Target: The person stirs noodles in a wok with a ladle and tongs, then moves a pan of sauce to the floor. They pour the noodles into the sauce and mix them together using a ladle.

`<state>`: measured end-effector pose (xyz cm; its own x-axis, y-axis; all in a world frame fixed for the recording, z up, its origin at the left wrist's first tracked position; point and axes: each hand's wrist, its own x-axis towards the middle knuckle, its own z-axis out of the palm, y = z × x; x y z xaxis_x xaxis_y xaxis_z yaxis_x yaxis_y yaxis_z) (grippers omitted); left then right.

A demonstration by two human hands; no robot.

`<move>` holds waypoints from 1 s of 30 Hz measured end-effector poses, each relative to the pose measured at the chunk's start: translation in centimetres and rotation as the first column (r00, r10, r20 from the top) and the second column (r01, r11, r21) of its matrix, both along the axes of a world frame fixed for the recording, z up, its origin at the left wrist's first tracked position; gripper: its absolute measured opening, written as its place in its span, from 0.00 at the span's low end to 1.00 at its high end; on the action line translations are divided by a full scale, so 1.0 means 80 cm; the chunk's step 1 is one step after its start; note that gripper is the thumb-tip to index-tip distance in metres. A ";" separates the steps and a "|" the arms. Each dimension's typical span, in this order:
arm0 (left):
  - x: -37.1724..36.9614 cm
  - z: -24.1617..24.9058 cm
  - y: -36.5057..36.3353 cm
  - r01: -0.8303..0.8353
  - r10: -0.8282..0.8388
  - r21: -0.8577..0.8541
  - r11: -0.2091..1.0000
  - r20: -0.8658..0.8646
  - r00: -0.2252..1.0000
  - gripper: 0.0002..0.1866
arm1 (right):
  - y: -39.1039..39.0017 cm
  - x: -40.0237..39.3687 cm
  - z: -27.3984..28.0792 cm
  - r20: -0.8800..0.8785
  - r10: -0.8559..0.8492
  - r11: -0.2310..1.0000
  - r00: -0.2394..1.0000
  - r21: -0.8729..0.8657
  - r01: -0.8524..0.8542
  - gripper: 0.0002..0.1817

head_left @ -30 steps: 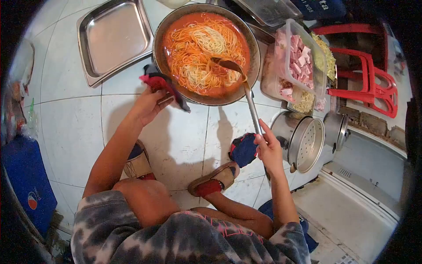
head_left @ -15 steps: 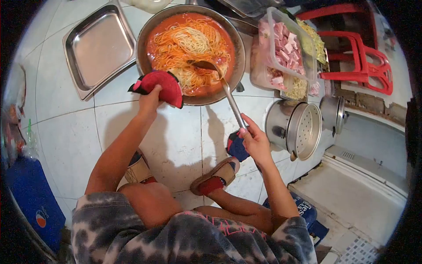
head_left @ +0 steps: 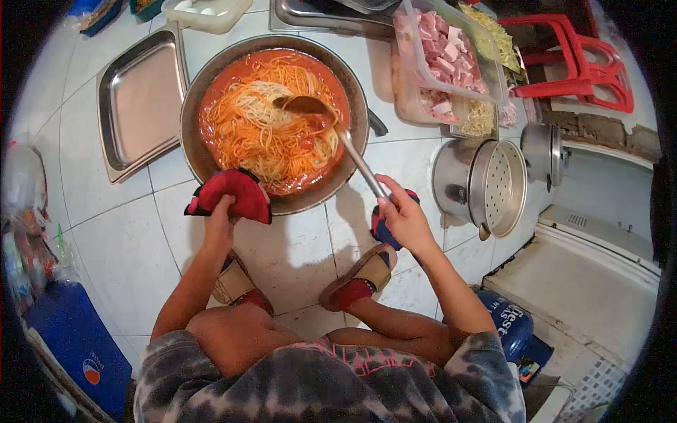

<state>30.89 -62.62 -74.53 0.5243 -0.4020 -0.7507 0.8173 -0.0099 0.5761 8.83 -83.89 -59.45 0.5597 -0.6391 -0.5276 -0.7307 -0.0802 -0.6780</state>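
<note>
A wide round pan (head_left: 357,156) on the tiled floor holds noodles (head_left: 261,137) in red sauce, some pale and some orange. My left hand (head_left: 221,218) is closed on a folded red cloth with black edges (head_left: 233,194), which rests against the pan's near-left rim. In my right hand (head_left: 403,215) is the handle of a long metal ladle (head_left: 361,166). The ladle's bowl lies over the pale noodles near the middle of the pan. Just beyond my right hand a dark blue and red cloth (head_left: 384,233) shows, partly hidden.
An empty steel tray (head_left: 144,99) lies left of the pan. To the right are a plastic tub of cut meat (head_left: 451,60), steel pots (head_left: 458,176) and red plastic chairs (head_left: 571,63). A container with eggs (head_left: 204,13) is at the top. A blue cylinder (head_left: 504,324) stands lower right.
The view has shifted, so the pan appears lower and further left. The ladle's bowl has moved from the noodles' right side up toward the pale heap. Both hands keep their holds.
</note>
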 end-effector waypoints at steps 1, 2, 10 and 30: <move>-0.001 0.003 0.001 0.004 -0.004 -0.016 1.000 0.005 1.000 0.13 | -0.005 0.004 0.003 -0.017 0.009 0.999 1.000 -0.032 -0.009 0.20; -0.004 0.007 0.000 0.007 -0.006 -0.030 1.000 0.010 1.000 0.13 | -0.012 0.009 0.006 -0.035 0.019 0.998 0.999 -0.063 -0.021 0.19; -0.002 0.024 0.009 0.074 -0.091 -0.143 0.987 -0.115 0.989 0.14 | -0.106 0.094 -0.030 -0.142 0.327 0.750 0.934 -0.563 -0.348 0.17; 0.063 0.045 0.031 -0.063 -0.066 -0.536 0.842 -0.218 0.974 0.25 | -0.027 0.112 -0.088 -0.119 -0.107 0.994 0.987 -0.014 0.106 0.16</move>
